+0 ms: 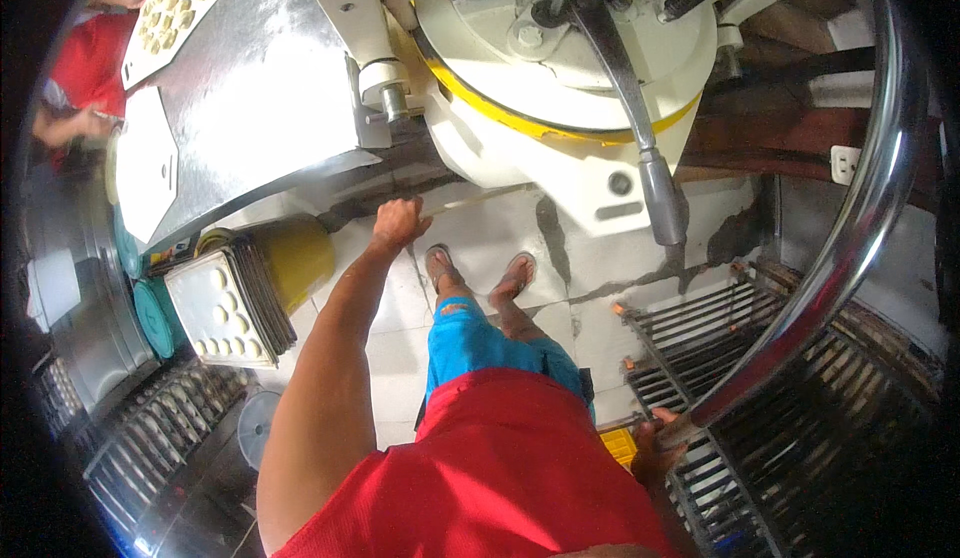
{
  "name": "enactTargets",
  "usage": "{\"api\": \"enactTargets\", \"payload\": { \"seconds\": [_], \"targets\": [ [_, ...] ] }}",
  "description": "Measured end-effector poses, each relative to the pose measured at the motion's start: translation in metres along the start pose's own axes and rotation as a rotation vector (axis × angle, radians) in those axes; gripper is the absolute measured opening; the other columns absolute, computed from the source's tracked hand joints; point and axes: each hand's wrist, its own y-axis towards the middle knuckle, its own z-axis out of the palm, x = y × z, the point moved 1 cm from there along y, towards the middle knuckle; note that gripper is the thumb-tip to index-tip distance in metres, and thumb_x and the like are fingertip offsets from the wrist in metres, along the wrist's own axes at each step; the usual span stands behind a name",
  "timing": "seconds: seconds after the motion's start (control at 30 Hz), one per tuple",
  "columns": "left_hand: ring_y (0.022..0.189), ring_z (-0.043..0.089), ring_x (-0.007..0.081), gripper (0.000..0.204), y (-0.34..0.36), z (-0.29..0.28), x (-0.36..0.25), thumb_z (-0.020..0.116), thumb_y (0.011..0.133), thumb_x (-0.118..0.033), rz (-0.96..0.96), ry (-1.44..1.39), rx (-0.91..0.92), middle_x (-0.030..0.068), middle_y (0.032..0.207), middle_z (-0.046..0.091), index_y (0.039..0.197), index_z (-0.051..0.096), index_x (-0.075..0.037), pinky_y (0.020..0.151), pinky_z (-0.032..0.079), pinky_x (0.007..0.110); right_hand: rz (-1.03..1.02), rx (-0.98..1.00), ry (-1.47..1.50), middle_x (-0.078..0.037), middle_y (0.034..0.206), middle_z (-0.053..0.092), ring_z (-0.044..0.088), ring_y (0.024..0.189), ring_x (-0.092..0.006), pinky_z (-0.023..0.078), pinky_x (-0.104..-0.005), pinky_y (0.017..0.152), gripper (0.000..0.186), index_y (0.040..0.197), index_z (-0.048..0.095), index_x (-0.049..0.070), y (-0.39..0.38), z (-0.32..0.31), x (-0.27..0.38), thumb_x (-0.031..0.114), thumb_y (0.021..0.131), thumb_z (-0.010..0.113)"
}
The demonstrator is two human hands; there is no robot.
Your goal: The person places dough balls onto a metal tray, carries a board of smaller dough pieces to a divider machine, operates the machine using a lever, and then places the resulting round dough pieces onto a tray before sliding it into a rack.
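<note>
My left hand [398,220] is closed round a thin pale rod [485,195] below the white machine [555,173], whose round head has a yellow rim and a grey-handled lever [660,198]. My right hand [658,436], at lower right and partly hidden by my body, grips the lower end of a long curved chrome bar [850,228]. The bar arcs up the right side past the machine. A steel table [260,108] left of the machine holds white boards, the far one [135,68] with rows of small dough pieces.
Another person [90,58] in red works at the upper left. Stacked trays [275,303] with round dough pieces stand by a yellow bucket [305,263] and teal containers [150,318]. Metal racks [700,328] line the lower right; more slatted trays [150,438] lie lower left. My feet stand on tiles [390,288].
</note>
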Motion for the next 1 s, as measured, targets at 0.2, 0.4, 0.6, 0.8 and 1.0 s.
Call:
{"api": "enactTargets", "payload": {
  "seconds": [0.2,0.4,0.6,0.8,1.0],
  "targets": [
    [0.091,0.071,0.0359,0.043,-0.002,0.001,0.001,0.070,0.083,-0.047,-0.056,-0.030,-0.023,0.0184,0.097,0.072,0.106,0.070,-0.010,0.081,0.056,0.048,-0.088,0.082,-0.108,-0.003,0.081,0.051,0.049,0.072,-0.0153,0.041,-0.0322,0.065,0.045,0.112,0.057,-0.003,0.005,-0.010,-0.009,0.032,0.088,0.069],
    [0.093,0.071,0.0351,0.022,-0.019,-0.041,-0.045,0.070,0.079,-0.023,-0.033,-0.173,-0.071,0.0174,0.094,0.073,0.095,0.074,-0.007,0.080,0.058,0.046,-0.254,0.111,-0.052,-0.013,0.100,0.055,0.054,0.075,-0.0169,0.044,-0.0330,0.063,0.042,0.118,0.054,-0.004,0.018,-0.011,-0.038,0.025,0.091,0.067],
    [0.090,0.070,0.0378,0.048,-0.023,-0.095,-0.152,0.074,0.081,-0.039,0.087,-0.264,-0.135,0.0200,0.095,0.071,0.109,0.066,0.000,0.081,0.056,0.047,-0.041,-0.018,0.067,-0.009,0.089,0.058,0.059,0.073,-0.0181,0.048,-0.0325,0.060,0.051,0.124,0.047,-0.006,0.003,-0.002,-0.009,0.029,0.094,0.069],
    [0.096,0.067,0.0365,0.038,-0.095,-0.107,-0.099,0.073,0.084,-0.034,0.317,-0.442,-0.464,0.0155,0.099,0.068,0.107,0.066,-0.005,0.080,0.055,0.046,0.155,-0.097,0.227,-0.004,0.070,0.055,0.054,0.054,-0.0139,0.050,-0.0302,0.049,0.033,0.101,0.049,0.005,-0.056,-0.018,0.009,0.029,0.092,0.071],
    [0.089,0.065,0.0341,0.015,-0.117,-0.159,0.003,0.072,0.083,-0.021,0.447,-0.377,-0.856,0.0112,0.094,0.068,0.093,0.069,-0.009,0.080,0.054,0.044,-0.049,-0.336,0.317,-0.004,0.070,0.054,0.058,0.063,-0.0163,0.053,-0.0338,0.061,0.025,0.100,0.059,0.004,-0.107,-0.050,0.047,0.025,0.092,0.069]
  ]
}}
